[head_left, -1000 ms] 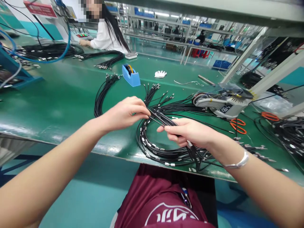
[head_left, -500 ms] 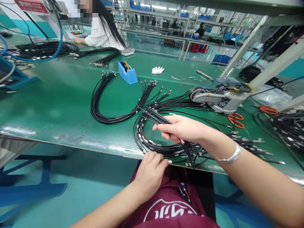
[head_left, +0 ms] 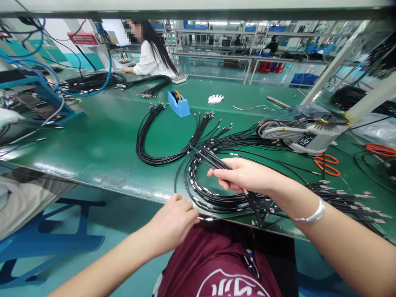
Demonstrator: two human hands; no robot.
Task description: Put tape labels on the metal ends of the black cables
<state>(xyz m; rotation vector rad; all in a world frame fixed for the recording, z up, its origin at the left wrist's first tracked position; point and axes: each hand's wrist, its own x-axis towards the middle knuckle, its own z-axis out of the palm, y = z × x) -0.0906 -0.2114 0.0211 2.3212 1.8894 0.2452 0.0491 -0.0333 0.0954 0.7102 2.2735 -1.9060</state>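
Note:
My right hand [head_left: 238,175] is closed around a bundle of black cables [head_left: 216,159] above the green table. My left hand [head_left: 176,216] is at the front table edge, fingers closed on a single black cable [head_left: 175,181] that curves up from it; a length with silver pieces shows at its right side. Between and below the hands lies a coiled pile of black cables [head_left: 198,192] with silver-coloured fittings along them. Left of the pile rests a U-shaped cable bundle [head_left: 154,159] with metal ends. My fingertips are partly hidden in both grips.
A blue tape dispenser [head_left: 179,105] and a white glove [head_left: 215,99] are farther back. A grey machine [head_left: 309,134] stands at right, with orange-handled scissors [head_left: 328,165] beside it. A co-worker [head_left: 154,55] in white sits across the table. A shelf [head_left: 198,9] crosses overhead.
My left hand has moved left along the table edge, drawing a cable out from the pile. My right hand keeps its hold on the bundle. The view has shifted slightly.

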